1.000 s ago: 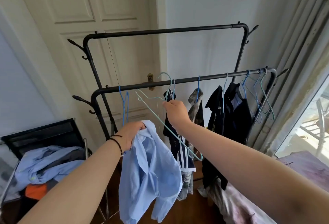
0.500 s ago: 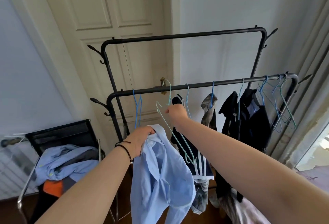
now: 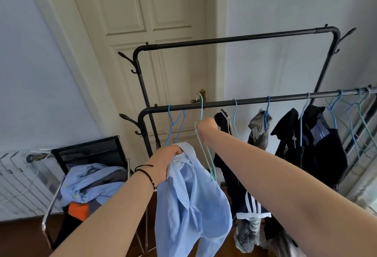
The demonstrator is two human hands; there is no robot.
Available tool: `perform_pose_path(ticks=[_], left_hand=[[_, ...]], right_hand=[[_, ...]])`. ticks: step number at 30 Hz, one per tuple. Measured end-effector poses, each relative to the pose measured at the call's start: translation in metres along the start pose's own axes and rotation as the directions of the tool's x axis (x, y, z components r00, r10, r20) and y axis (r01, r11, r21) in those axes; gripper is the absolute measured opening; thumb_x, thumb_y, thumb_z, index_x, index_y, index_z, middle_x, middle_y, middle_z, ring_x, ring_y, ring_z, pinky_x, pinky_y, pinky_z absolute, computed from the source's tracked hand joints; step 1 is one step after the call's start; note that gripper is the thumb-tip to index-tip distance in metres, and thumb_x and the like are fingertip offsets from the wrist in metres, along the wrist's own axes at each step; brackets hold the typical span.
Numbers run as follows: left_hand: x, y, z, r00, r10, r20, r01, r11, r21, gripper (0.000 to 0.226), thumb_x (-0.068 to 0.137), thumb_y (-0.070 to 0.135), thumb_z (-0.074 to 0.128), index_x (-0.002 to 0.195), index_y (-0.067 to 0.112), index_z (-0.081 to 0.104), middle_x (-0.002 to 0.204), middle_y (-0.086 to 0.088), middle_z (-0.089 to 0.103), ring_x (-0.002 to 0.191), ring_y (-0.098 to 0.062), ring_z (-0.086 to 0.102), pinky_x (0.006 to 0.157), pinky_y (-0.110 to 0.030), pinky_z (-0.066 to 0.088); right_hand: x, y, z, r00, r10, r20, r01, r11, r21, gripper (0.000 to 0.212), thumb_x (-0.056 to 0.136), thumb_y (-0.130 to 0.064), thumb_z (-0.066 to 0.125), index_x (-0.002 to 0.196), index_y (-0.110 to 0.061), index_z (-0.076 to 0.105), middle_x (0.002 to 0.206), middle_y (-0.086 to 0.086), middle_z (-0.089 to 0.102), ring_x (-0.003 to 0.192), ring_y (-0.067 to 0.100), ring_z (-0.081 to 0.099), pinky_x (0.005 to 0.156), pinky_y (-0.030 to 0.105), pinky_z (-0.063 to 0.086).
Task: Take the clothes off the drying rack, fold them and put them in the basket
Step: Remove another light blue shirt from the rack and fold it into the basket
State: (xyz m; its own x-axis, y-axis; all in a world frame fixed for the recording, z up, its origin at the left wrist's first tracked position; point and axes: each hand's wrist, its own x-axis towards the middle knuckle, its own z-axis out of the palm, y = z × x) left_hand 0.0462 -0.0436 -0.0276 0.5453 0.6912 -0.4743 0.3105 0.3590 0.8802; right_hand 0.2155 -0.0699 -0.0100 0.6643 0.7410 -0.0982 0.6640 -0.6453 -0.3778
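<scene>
Light-blue shirt hangs bunched from left hand; right hand clasps mint hanger hooked on rack's near rail.

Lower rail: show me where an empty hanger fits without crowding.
Free stretch on the lower rail: between the green hanger in the right hand and the striped dark garment. Crowded: the right end, with dark clothes and bunched empty hangers.
</scene>
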Motion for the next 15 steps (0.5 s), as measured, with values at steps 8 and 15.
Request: perform_pose_path(ticks=[8, 15], left_hand=[[0.018, 0.001, -0.008, 1.0, -0.01, 0.002, 0.01, 0.999, -0.048, 0.009, 0.083, 0.008, 0.057, 0.08, 0.004, 0.065, 0.07, -0.011, 0.058, 0.063, -0.022, 0.055, 0.064, -0.029, 0.047], [0.029, 0.0, -0.01, 1.0, 0.008, -0.004, -0.008, 0.999, -0.034, 0.008, 0.081, 0.01, 0.059, 0.077, 0.006, 0.064, 0.069, -0.01, 0.058, 0.065, -0.023, 0.055, 0.067, -0.031, 0.046]], right_hand=[[0.006, 0.002, 0.02, 0.989, 0.127, 0.071, -0.131, 0.99, 0.055, 0.014, 0.099, -0.009, 0.042, 0.098, -0.007, 0.056, 0.073, 0.001, 0.039, 0.054, 0.013, 0.031, 0.039, 0.021, 0.031], [-0.001, 0.011, 0.023, 0.993, 0.071, 0.098, -0.075, 0.996, 0.045, 0.024, 0.096, -0.008, 0.051, 0.119, -0.011, 0.057, 0.121, 0.006, 0.064, 0.085, 0.02, 0.057, 0.053, 0.021, 0.037]])
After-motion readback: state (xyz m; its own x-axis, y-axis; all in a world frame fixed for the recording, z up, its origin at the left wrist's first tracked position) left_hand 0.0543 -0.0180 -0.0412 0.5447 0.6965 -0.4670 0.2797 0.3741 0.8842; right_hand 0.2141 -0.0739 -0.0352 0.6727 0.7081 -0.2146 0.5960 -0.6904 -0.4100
